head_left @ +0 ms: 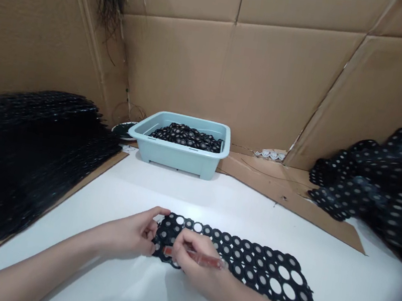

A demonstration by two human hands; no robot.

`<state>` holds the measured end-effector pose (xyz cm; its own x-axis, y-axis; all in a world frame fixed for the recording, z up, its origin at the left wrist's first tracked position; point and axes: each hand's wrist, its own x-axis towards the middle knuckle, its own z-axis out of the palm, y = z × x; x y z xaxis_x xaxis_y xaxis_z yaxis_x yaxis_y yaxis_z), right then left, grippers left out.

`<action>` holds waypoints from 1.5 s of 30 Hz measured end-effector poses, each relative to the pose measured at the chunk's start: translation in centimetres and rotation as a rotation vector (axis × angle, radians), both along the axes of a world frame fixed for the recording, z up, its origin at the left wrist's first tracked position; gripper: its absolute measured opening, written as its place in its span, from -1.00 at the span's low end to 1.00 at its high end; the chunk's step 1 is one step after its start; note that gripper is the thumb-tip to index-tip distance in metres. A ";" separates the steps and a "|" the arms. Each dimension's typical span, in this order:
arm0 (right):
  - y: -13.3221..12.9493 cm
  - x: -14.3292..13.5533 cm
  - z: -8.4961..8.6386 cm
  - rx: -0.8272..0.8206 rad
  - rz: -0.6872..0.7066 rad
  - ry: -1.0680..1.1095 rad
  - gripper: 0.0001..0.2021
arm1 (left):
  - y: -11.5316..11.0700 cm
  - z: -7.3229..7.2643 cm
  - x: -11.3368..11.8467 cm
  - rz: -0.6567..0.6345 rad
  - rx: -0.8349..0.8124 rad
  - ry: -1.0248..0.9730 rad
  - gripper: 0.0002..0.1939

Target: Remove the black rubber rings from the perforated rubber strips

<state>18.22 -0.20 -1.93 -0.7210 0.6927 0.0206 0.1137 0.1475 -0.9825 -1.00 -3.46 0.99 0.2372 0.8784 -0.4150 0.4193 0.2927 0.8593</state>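
A black strip of joined rings [255, 261] lies flat on the white tabletop, running from the middle toward the lower right. Some of its rings show bright white centres, others grey. My left hand [134, 231] holds the strip's left end, fingers curled at its edge. In my right hand [192, 256] is a reddish, see-through pen-like tool, gripped between thumb and fingers. Its tip points left and rests over the rings near my left fingers. The exact contact at the tip is too small to tell.
Behind the strip stands a light blue basin [177, 157] holding black ring pieces. A big stack of black strands [24, 158] fills the left side. Black dotted material [381, 189] is heaped at the right. Cardboard walls [273, 80] enclose the white table [123, 184].
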 end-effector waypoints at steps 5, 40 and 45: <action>0.9 0.4 -0.2 -0.157 -0.237 0.108 -0.76 | 0.5 -1.1 -0.7 0.034 0.012 -0.115 -0.33; 2.2 0.7 0.5 -0.175 -0.256 -0.013 -0.84 | 0.8 1.2 -0.6 0.141 0.043 0.049 -0.71; 1.8 0.5 0.3 -0.147 -0.213 0.010 -0.85 | 1.2 -0.2 0.0 0.168 0.248 0.116 -0.78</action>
